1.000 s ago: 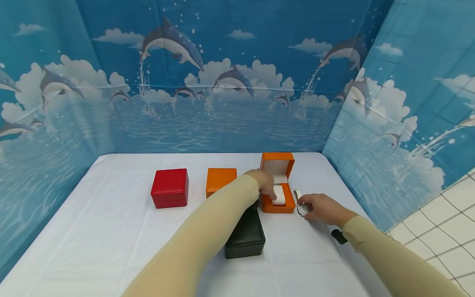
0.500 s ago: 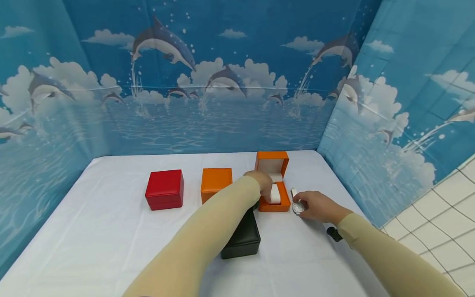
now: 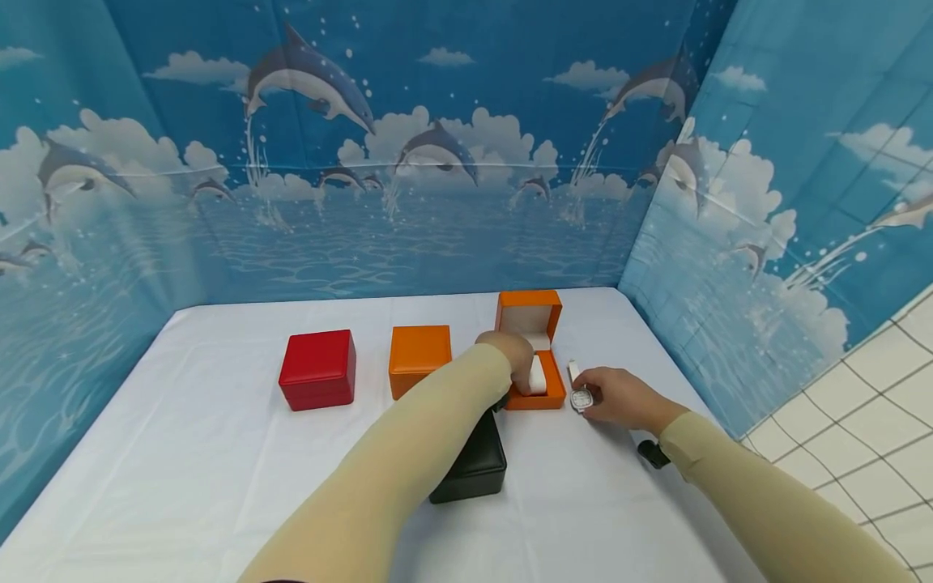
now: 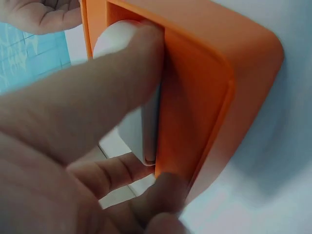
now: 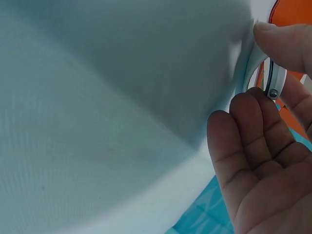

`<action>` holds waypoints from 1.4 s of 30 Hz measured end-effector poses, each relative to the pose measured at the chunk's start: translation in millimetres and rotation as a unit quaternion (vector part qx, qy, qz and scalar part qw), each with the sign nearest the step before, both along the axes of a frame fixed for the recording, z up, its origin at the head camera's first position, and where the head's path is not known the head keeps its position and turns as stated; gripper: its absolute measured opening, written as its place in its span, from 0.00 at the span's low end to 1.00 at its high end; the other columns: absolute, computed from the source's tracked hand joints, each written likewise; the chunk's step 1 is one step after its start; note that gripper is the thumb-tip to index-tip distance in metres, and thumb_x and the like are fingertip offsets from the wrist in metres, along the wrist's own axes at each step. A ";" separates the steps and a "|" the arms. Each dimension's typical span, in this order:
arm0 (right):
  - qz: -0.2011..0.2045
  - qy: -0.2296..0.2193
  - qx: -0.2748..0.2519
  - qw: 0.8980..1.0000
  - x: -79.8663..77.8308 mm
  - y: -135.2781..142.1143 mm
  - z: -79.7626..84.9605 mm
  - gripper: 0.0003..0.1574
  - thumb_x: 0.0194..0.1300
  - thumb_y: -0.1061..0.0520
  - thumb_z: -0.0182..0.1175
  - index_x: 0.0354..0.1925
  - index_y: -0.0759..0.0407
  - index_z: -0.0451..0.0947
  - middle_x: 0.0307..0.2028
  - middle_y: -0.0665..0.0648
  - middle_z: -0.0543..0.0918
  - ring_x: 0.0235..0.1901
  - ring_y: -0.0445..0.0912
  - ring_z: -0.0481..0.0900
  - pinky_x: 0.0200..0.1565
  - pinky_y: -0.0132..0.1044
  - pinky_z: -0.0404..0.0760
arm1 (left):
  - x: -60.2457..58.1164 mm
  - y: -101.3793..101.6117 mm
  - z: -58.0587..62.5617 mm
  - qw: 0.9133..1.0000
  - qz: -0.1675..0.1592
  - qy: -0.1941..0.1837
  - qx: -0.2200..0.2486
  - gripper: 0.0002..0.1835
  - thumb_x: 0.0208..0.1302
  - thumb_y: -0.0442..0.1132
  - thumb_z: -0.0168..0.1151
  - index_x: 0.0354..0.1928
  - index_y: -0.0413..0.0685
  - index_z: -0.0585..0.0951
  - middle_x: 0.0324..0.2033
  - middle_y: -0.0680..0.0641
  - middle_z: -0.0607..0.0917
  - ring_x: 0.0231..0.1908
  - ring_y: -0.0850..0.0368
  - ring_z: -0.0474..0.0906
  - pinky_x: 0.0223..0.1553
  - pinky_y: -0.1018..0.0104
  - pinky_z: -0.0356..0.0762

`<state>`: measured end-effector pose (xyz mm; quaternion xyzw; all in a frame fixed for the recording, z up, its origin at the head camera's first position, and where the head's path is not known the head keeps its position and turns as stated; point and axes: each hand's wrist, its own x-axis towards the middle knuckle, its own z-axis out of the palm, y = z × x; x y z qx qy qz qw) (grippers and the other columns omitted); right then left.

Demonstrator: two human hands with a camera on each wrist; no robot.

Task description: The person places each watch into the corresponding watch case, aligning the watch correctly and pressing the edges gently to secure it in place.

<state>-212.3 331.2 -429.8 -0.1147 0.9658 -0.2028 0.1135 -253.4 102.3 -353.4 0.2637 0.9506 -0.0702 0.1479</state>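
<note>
An orange watch box [image 3: 556,394] stands with its lid raised at the back right of the table. My left hand [image 3: 516,359] reaches into it and grips the white watch cushion [image 3: 538,379]. In the left wrist view the thumb lies on one side of the cushion [image 4: 109,43] and a finger on the other, while more fingertips touch the box wall [image 4: 195,97]. Just right of the box, my right hand [image 3: 619,397] pinches a wristwatch [image 3: 581,399] with a round face and pale strap. The right wrist view has the watch case [image 5: 278,82] edge-on between thumb and fingers.
A red box [image 3: 318,368] and a second orange box [image 3: 419,356], both with lids down, stand to the left. A dark green box [image 3: 470,470] sits nearer, partly under my left forearm. A dolphin-print curtain [image 3: 401,227] borders the table.
The head view has shifted, so everything sits slightly further left. My left hand has moved down and left on the cushion, which now shows at its right. My right hand stays at the watch.
</note>
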 end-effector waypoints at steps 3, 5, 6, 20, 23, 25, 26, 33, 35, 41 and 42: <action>-0.006 -0.003 -0.003 1.000 0.0 0.5 0.8 0.24 0.63 0.61 0.75 0.56 0.58 0.81 0.40 0.52 0.83 0.41 0.47 0.77 0.47 0.40 0.84 | -1.1 -0.8 -0.6 1.000 -0.010 0.009 0.005 0.14 0.67 0.57 0.70 0.39 0.55 0.87 0.30 0.55 0.74 0.32 0.60 0.74 0.35 0.67 0.77; -0.011 -0.007 -0.006 1.000 0.2 0.5 1.3 0.24 0.63 0.61 0.74 0.56 0.58 0.79 0.40 0.53 0.82 0.41 0.47 0.77 0.47 0.41 0.84 | -2.6 -1.0 -1.6 1.000 -0.012 0.009 0.010 0.12 0.67 0.55 0.70 0.36 0.55 0.86 0.27 0.55 0.71 0.30 0.60 0.73 0.33 0.67 0.74; -0.013 -0.008 -0.008 1.000 0.4 0.5 1.9 0.25 0.63 0.61 0.74 0.56 0.58 0.79 0.41 0.54 0.82 0.41 0.48 0.77 0.47 0.41 0.84 | -3.2 -0.9 -1.8 1.000 -0.011 0.010 0.012 0.12 0.67 0.54 0.70 0.34 0.55 0.86 0.26 0.55 0.71 0.30 0.59 0.73 0.32 0.67 0.73; -0.018 -0.020 -0.006 1.000 -3.1 1.0 1.0 0.25 0.63 0.61 0.74 0.57 0.59 0.78 0.38 0.54 0.81 0.38 0.48 0.77 0.44 0.39 0.83 | -8.2 0.9 -6.3 0.999 -0.013 0.014 0.031 0.15 0.63 0.53 0.74 0.25 0.54 0.83 0.23 0.55 0.72 0.29 0.58 0.74 0.30 0.67 0.73; -0.013 -0.012 -0.007 1.000 -3.9 2.7 0.0 0.24 0.63 0.61 0.74 0.55 0.59 0.78 0.38 0.54 0.81 0.38 0.48 0.77 0.44 0.39 0.83 | -8.8 2.1 -7.0 0.999 -0.013 0.019 0.031 0.14 0.62 0.54 0.74 0.28 0.54 0.85 0.24 0.54 0.74 0.29 0.58 0.75 0.30 0.67 0.74; -0.011 -0.006 -0.010 1.000 -4.4 4.0 -0.6 0.23 0.63 0.61 0.74 0.54 0.59 0.78 0.38 0.54 0.81 0.38 0.48 0.76 0.44 0.39 0.82 | -9.2 2.8 -7.6 0.999 -0.014 0.024 0.032 0.14 0.61 0.54 0.74 0.30 0.54 0.86 0.25 0.54 0.76 0.29 0.58 0.75 0.30 0.67 0.75; -0.010 -0.003 -0.013 1.000 -4.7 4.5 -0.8 0.23 0.63 0.62 0.74 0.54 0.59 0.77 0.38 0.54 0.81 0.38 0.47 0.77 0.44 0.39 0.82 | -9.1 2.6 -7.5 0.999 -0.015 0.026 0.034 0.14 0.61 0.54 0.75 0.31 0.54 0.86 0.25 0.54 0.77 0.29 0.58 0.76 0.30 0.67 0.76; -0.009 0.013 -0.038 0.999 -4.0 5.4 0.8 0.23 0.63 0.63 0.73 0.54 0.60 0.76 0.39 0.54 0.82 0.39 0.48 0.77 0.42 0.38 0.81 | -10.3 3.2 -8.3 0.999 -0.026 0.033 0.023 0.14 0.61 0.55 0.74 0.29 0.55 0.86 0.24 0.55 0.75 0.28 0.59 0.74 0.30 0.67 0.76; -0.014 0.015 -0.045 0.999 -3.2 5.0 2.4 0.23 0.63 0.64 0.72 0.55 0.60 0.76 0.39 0.55 0.82 0.38 0.48 0.77 0.41 0.37 0.82 | -10.8 3.4 -8.3 0.999 -0.029 0.035 0.019 0.14 0.61 0.55 0.74 0.27 0.56 0.85 0.23 0.55 0.74 0.27 0.59 0.74 0.30 0.67 0.76; -0.033 0.018 -0.063 0.997 -2.5 4.4 7.0 0.25 0.65 0.63 0.71 0.58 0.61 0.74 0.37 0.56 0.80 0.35 0.48 0.76 0.35 0.35 0.81 | -8.5 3.2 -6.1 0.998 -0.033 0.047 0.020 0.13 0.61 0.54 0.74 0.29 0.56 0.86 0.22 0.55 0.75 0.27 0.60 0.74 0.30 0.67 0.76; -0.035 0.020 -0.065 0.997 -2.6 4.3 7.6 0.25 0.66 0.62 0.71 0.58 0.61 0.74 0.37 0.56 0.80 0.34 0.48 0.76 0.35 0.35 0.81 | -7.8 3.1 -5.8 0.998 -0.033 0.049 0.021 0.13 0.61 0.54 0.74 0.29 0.56 0.86 0.22 0.55 0.75 0.27 0.60 0.74 0.30 0.67 0.76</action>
